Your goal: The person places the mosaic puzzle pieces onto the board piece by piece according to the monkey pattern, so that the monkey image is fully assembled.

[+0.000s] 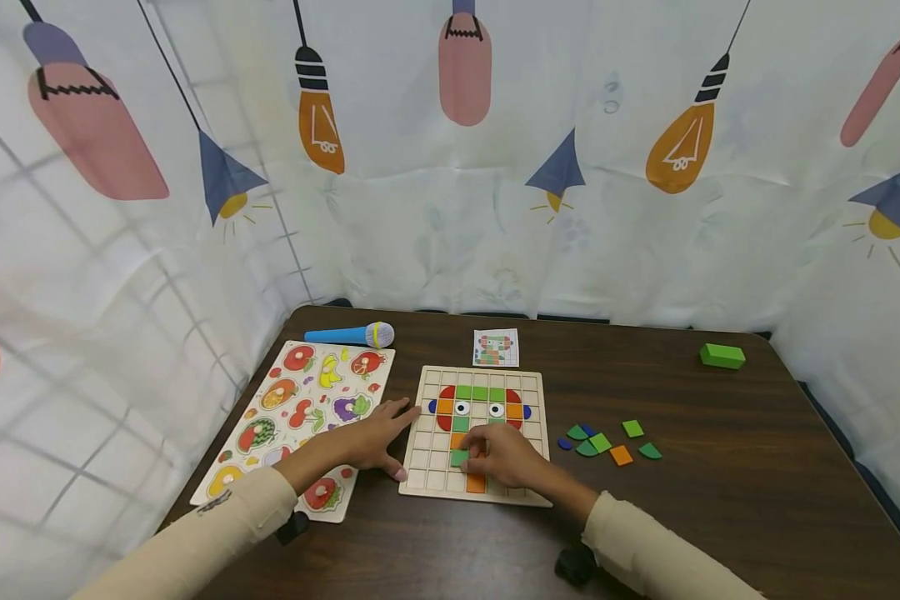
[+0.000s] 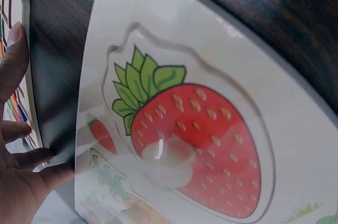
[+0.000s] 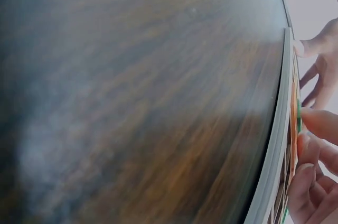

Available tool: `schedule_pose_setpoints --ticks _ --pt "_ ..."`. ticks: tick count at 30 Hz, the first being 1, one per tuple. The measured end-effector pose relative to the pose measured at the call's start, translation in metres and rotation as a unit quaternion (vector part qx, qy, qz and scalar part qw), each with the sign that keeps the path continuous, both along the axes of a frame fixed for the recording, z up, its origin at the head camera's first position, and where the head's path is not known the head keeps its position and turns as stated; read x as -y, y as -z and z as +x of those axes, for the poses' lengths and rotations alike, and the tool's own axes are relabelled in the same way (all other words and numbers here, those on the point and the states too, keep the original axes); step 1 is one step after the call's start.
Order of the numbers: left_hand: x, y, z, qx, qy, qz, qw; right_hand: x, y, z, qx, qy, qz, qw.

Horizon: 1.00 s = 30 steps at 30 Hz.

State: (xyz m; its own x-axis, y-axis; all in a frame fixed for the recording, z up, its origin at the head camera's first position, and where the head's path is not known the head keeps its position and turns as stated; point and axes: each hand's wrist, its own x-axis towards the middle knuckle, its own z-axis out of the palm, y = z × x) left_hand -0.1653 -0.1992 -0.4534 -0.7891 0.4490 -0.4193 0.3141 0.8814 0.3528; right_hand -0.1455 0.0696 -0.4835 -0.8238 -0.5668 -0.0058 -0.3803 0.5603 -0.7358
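A light wooden grid board lies on the table with coloured pieces forming a face-like pattern, including two eye tiles. My right hand is over its lower middle, fingers curled, thumb and finger pinching at a green square tile. The right hand also shows in the right wrist view, its fingertips at a thin green edge on the board; part of the grid is hidden beneath it. My left hand has spread fingers and rests at the board's left edge, also seen as the left hand in the left wrist view.
Left lies a fruit-picture puzzle board, with a blue toy microphone beyond it. A small pattern card lies behind the grid. Several loose tiles are scattered right of it; a green block sits far right.
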Motion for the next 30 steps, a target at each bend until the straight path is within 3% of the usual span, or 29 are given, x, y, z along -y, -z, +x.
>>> schedule_pose_setpoints --ticks 7,16,21,30 --pt "-0.001 -0.001 0.0 0.004 -0.002 0.001 1.0 0.007 -0.001 0.002 -0.012 0.018 0.036 0.9991" --pt "-0.002 -0.003 0.0 0.004 0.0 -0.001 1.0 0.01 -0.001 0.002 -0.058 0.028 0.061 0.9961" --pt "-0.001 -0.002 0.0 0.002 0.001 -0.002 1.0 0.009 -0.002 0.002 -0.055 0.029 0.064 0.996" --pt "-0.002 -0.002 0.001 0.002 -0.003 -0.001 1.0 -0.021 -0.003 -0.007 -0.04 -0.046 0.032 0.9977"
